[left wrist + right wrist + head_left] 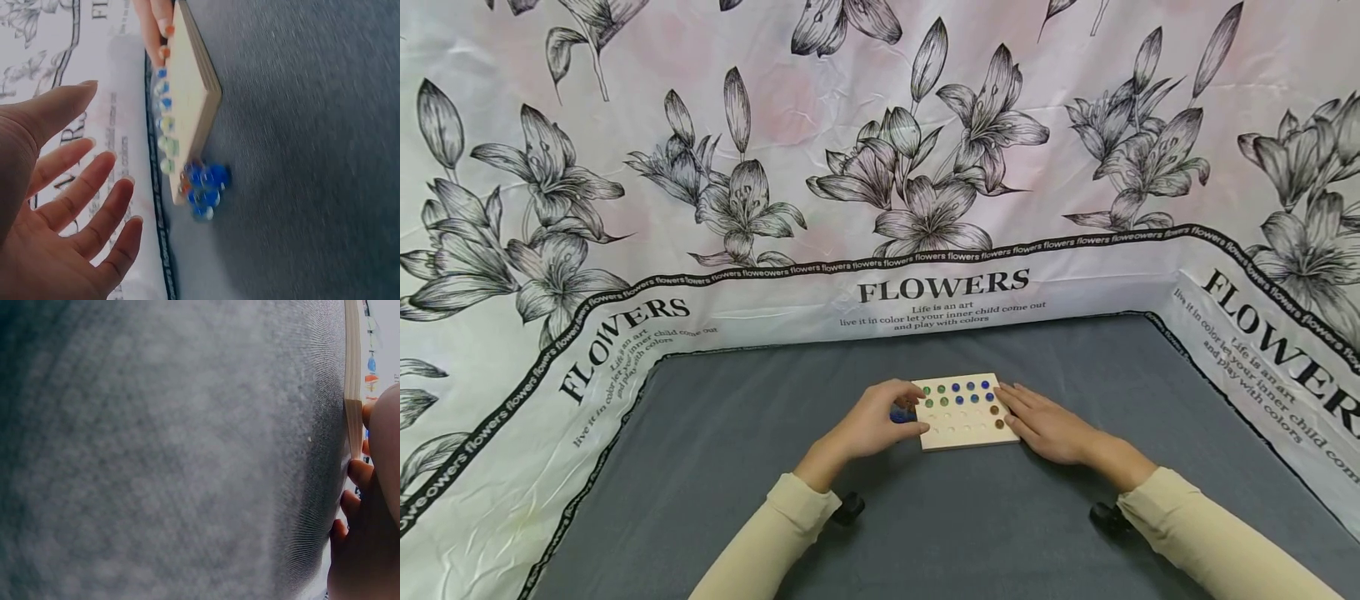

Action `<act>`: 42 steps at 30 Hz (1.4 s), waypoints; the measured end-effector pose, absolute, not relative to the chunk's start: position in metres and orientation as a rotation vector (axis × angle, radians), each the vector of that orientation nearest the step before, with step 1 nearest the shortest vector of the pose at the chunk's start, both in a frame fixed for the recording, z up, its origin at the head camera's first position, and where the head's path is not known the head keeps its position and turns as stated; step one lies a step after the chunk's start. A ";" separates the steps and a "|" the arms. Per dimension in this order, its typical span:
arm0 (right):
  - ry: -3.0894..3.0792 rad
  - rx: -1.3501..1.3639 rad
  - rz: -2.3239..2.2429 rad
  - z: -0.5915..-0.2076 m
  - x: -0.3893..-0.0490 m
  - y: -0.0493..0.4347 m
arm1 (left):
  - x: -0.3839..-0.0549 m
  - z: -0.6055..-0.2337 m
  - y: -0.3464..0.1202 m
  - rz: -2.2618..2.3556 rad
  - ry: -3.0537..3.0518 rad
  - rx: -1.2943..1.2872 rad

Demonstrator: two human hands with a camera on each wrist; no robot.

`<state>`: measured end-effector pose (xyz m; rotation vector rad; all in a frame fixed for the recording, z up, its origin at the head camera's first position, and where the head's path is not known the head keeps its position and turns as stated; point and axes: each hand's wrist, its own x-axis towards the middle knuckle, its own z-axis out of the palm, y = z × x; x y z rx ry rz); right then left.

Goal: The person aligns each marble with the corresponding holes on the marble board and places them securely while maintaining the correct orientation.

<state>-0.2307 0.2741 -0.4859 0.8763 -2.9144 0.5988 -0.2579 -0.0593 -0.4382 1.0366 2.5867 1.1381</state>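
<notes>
A pale wooden board (970, 440) with rows of round hollows lies on the grey cloth. Green marbles (942, 389) sit at the left of its two far rows, blue marbles (986, 385) to their right. Down the right side are two amber marbles (999, 424); other hollows in the near rows are bare. Against the board's left end is a heap of mostly blue marbles (205, 181). My left hand (880, 412) hovers by that heap, fingers spread and loosely bent, holding nothing. The right hand (1048, 425) rests along the board's right edge with fingers extended.
Grey cloth (737, 467) covers the table around the board. A flower-printed sheet (940, 308) rises behind it and at both sides. Dark straps (850, 508) show under the wrists, below the rolled cream sleeves (797, 517).
</notes>
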 end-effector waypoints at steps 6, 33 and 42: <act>-2.919 0.875 0.584 -0.490 -0.232 0.276 | -0.266 -0.443 -0.074 1.160 2.602 0.987; -2.984 0.834 0.591 -0.480 -0.228 0.272 | -0.302 -0.471 -0.074 1.203 2.615 0.820; -3.000 0.815 0.601 -0.491 -0.232 0.275 | -0.308 -0.474 -0.066 1.143 2.642 0.852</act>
